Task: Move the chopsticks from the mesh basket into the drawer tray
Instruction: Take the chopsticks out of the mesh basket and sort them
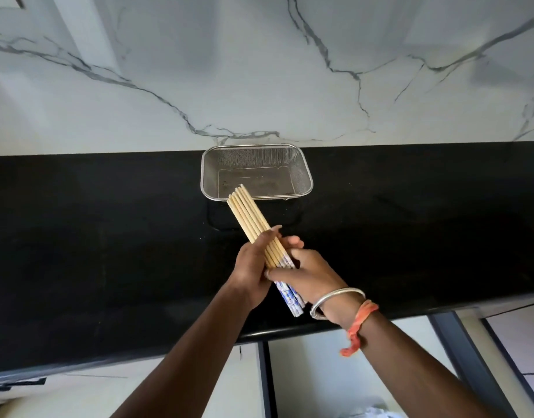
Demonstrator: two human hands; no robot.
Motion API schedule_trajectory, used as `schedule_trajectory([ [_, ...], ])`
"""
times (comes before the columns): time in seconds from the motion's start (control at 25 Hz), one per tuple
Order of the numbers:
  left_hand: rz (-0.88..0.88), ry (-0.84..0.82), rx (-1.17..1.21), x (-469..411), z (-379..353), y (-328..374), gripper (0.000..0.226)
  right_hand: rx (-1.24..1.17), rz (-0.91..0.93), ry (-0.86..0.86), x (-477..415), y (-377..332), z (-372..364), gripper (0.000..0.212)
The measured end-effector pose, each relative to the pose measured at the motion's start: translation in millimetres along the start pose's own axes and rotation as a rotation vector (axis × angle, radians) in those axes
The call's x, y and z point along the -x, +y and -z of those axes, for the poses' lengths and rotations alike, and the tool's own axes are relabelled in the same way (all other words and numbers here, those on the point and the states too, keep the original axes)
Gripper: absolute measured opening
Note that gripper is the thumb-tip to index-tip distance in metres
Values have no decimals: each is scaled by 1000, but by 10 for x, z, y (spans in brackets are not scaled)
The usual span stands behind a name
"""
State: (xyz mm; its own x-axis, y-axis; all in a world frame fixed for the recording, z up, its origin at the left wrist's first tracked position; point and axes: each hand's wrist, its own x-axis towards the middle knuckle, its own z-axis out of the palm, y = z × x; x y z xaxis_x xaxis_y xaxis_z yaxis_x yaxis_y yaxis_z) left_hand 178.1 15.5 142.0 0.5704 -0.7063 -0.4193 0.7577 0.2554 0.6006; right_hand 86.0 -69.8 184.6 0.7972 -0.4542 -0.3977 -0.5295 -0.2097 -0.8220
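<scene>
Your two hands meet above black countertop [78,236], bundle of chopsticks [250,218] pressed between them. Left hand [252,267] cups bundle from left side, fingers wrapped under sticks; right hand [309,274] clamps from right, fingers curled over patterned blue-and-white ends. Plain wooden tips fan up and away, overlapping near rim of mesh basket [305,176]. Basket sits against marble-veined wall [259,70], nothing visible inside. Silver bangle [338,300] and orange thread [361,327] circle your right wrist.

Left hand [251,268], right hand [309,274] clasp chopsticks [250,218] (bundled) before mesh basket [302,173].
</scene>
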Motion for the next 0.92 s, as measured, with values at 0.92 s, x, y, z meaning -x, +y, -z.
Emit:
schedule_trajectory([
  [0.92,117,77,86,-2,-500,-725,42,96,34,5,2,520,724,31],
])
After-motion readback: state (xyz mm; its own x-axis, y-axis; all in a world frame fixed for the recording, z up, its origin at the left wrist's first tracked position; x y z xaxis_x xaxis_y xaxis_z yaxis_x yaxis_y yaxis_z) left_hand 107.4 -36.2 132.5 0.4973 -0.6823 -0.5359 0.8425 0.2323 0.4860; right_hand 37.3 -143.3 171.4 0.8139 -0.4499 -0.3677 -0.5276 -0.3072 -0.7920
